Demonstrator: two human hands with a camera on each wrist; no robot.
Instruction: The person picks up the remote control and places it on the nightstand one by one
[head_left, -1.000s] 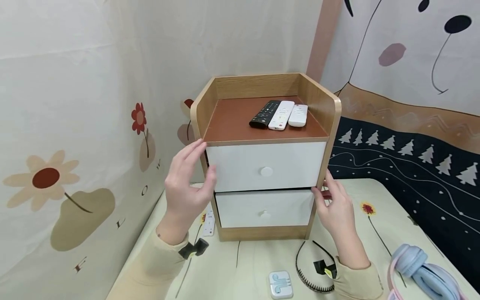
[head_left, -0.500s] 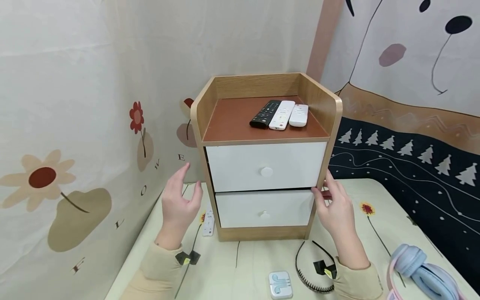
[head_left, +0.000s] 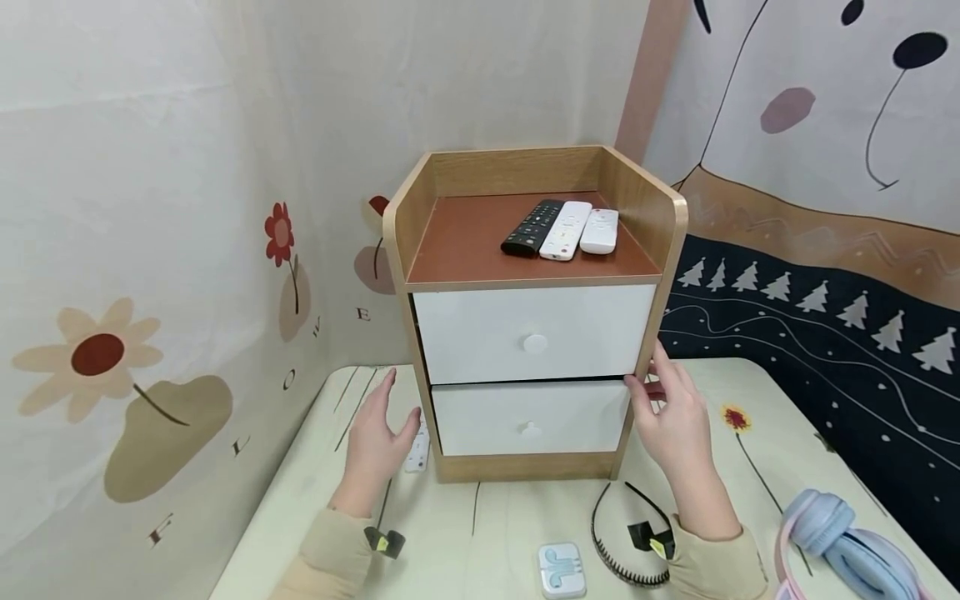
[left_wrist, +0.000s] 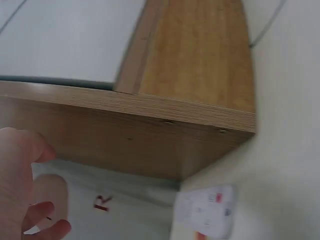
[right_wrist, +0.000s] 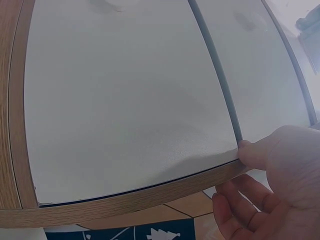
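A small wood-framed cabinet [head_left: 525, 467] with two white drawers, the upper drawer [head_left: 480, 333] and the lower drawer [head_left: 480, 421], stands upright; both look pushed in. My right hand [head_left: 675, 417] holds its right front edge, thumb by the gap between the drawers, other fingers on the outer side. In the right wrist view those fingers [right_wrist: 232, 207] are bent. Beside the lower left side, my left hand [head_left: 377, 450] hovers with thumb and fingers spread, holding nothing. Partly behind it lies a white remote control [head_left: 417, 450], also visible in the left wrist view.
On the cabinet's top shelf lie a black remote [head_left: 532, 227] and two white remotes [head_left: 566, 231]. In front are boxed earphones [head_left: 561, 570] and a black headband [head_left: 611, 562]. Light blue headphones [head_left: 825, 525] lie at the right. Printed cloth [head_left: 187, 250] hangs close on the left.
My left hand has let go of the cabinet's upper left edge and dropped down beside its lower left side. My right hand has stayed at the right edge.
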